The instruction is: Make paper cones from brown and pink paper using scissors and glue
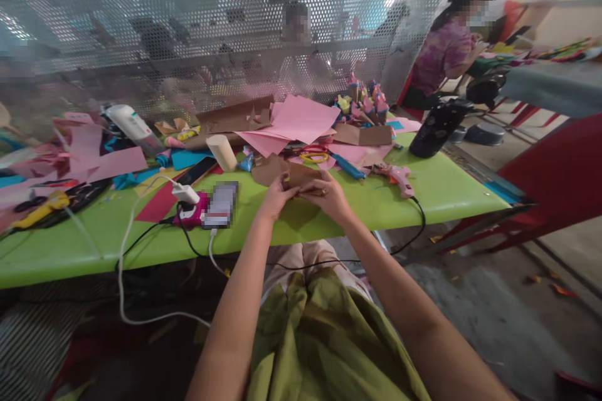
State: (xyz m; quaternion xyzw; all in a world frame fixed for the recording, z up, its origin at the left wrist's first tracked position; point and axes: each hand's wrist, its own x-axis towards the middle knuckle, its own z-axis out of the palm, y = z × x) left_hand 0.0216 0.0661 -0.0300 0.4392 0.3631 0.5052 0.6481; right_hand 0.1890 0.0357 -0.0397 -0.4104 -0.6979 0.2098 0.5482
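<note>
Both my hands meet over the near edge of the green table (423, 191). My left hand (275, 195) and my right hand (329, 194) are closed on a piece of brown cardboard (301, 175), fingers pinched along its edge. Just behind it lies a brown paper scrap (269, 169). A pink glue gun (397, 177) rests to the right of my right hand, its black cord hanging off the table edge. Pink paper sheets (301, 118) are piled further back.
A phone (220, 203) on a white charger cable lies left of my hands, beside a cream roll (222, 151) and a yellow glue gun (42, 208). A perforated metal screen (211, 25) backs the table. A person in purple (444, 53) sits at the right; red chair (559, 175) nearby.
</note>
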